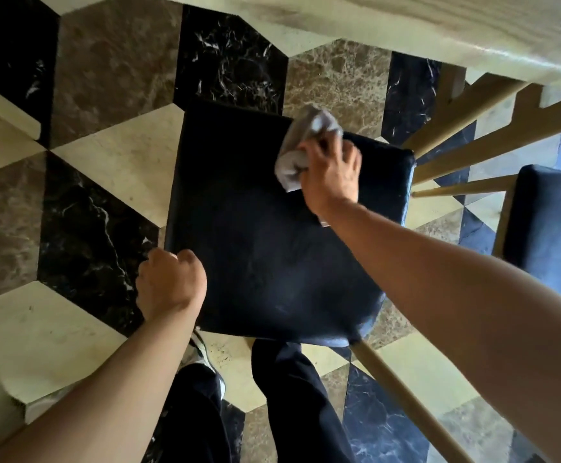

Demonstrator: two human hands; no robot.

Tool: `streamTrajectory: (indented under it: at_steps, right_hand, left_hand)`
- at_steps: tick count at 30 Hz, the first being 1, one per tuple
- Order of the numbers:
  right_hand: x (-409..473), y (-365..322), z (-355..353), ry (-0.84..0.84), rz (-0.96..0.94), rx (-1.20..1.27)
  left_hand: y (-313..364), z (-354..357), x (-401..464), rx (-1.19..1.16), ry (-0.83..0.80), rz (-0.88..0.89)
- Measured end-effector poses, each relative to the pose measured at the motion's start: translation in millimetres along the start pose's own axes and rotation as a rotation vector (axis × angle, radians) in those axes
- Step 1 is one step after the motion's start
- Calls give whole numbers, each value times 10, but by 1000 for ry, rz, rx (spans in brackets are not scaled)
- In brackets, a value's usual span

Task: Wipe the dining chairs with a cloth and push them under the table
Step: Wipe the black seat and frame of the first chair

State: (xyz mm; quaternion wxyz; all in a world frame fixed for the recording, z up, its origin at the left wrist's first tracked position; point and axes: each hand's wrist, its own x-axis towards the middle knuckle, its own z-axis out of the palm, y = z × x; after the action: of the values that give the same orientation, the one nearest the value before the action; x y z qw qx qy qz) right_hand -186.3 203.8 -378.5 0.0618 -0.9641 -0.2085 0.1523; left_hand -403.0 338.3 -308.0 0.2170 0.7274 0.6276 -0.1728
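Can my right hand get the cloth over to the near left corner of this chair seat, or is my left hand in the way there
Probably not fully. The right hand holds the cloth at the far edge of the black chair seat, with bare seat between. But the left hand grips that near left corner, so it would have to shift first.

Floor (112, 78) — polished marble tiles in black, brown and cream, laid in a cube pattern. Pale wood-grain bench (406, 25) along the top edge — daylight glinting on it.
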Motion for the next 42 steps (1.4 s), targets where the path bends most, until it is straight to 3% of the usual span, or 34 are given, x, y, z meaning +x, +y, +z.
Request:
streamTrajectory:
  at_steps: [5, 11, 19, 24, 31, 35, 38, 42]
  right_hand:
    - [42, 601, -180, 40, 291, 179]
    - [251, 359, -152, 107, 429, 409]
    - [451, -894, 56, -39, -64, 280]
    - [-179, -1487, 425, -141, -442, 287]
    - [-1799, -941, 770, -327, -906, 169]
    - [-1993, -260, 644, -372, -1097, 6]
    - [-1694, 197, 405, -196, -861, 10]
    - [-929, 547, 161, -19, -145, 118]
  left_hand:
    - [188, -82, -37, -93, -1, 136]
    - [361, -250, 126, -122, -47, 191]
    - [337, -684, 436, -108, 41, 274]
    - [350, -783, 493, -93, 87, 263]
    - [411, -794, 375, -97, -12, 239]
    - [439, -871, 360, -107, -73, 216]
    - [457, -888, 334, -93, -129, 197]
    - [466, -838, 301, -58, -183, 199]
